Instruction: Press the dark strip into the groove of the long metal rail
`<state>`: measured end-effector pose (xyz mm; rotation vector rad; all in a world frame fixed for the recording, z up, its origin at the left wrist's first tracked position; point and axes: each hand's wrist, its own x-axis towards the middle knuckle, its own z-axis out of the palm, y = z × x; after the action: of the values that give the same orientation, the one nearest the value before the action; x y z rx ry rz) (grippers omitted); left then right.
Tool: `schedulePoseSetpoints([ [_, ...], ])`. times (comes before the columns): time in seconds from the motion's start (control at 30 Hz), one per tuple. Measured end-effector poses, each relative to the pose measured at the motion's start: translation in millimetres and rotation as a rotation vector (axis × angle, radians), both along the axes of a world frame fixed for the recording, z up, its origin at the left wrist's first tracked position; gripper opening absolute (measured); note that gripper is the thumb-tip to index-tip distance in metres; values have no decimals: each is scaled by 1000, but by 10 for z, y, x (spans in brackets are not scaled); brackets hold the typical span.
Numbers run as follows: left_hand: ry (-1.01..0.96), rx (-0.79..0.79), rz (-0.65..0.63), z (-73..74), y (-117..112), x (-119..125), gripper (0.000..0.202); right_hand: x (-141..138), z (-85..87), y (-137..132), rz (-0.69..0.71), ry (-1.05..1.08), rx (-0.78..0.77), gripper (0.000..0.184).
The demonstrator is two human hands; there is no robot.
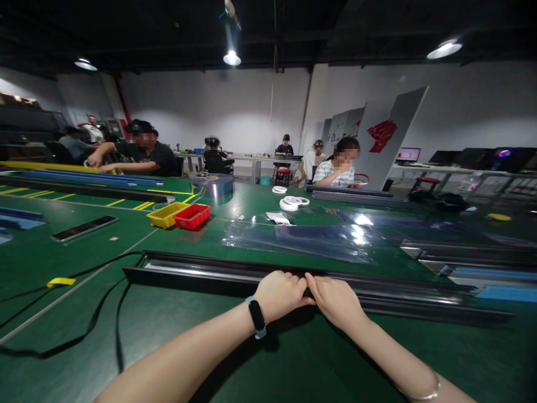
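A long black channel-shaped profile (pixel 197 274) lies crosswise in front of me on the green table, with a shiny silvery inner face. My left hand (pixel 279 294), wearing a banded wrist device (pixel 256 317), is closed over the profile's front edge near its middle. Right beside it, my right hand (pixel 335 299) grips the same edge, thumbs nearly meeting. My fingertips are partly hidden behind the profile. From its left end a thin black strip (pixel 90 336) trails over the table in loops. A piece of yellow tape (pixel 61 282) sits on this strip.
Behind the profile are yellow (pixel 168 215) and red (pixel 192 216) bins, clear plastic sheets (pixel 306 242) and white tape rolls (pixel 289 203). A phone (pixel 85 228) lies left. More black profiles (pixel 470 254) lie right. A co-worker (pixel 145 151) leans over the far left side.
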<state>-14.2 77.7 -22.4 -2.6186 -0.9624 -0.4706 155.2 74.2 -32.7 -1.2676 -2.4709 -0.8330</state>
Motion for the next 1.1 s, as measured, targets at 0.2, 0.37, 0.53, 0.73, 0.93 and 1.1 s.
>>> schedulePoseSetpoints([
  [0.2,19,33,7,-58,34,-9,43,-12,36,-6,-3,5,14,31],
  [0.37,55,44,29,-38,21,-153,43,-13,88,-48,-31,85,-16,36],
  [0.53,71,24,60,-1,-19,-383,41,-63,78,-54,-56,117,-49,41],
  [0.73,5,44,94,-10,-66,-414,37,-106,59,-43,-54,123,-78,44],
  [0.93,-15,49,105,-42,-58,-401,36,-127,65,-42,-82,188,-71,45],
  [1.1,-27,59,100,-56,-50,-403,36,-104,37,-11,-37,171,-50,45],
])
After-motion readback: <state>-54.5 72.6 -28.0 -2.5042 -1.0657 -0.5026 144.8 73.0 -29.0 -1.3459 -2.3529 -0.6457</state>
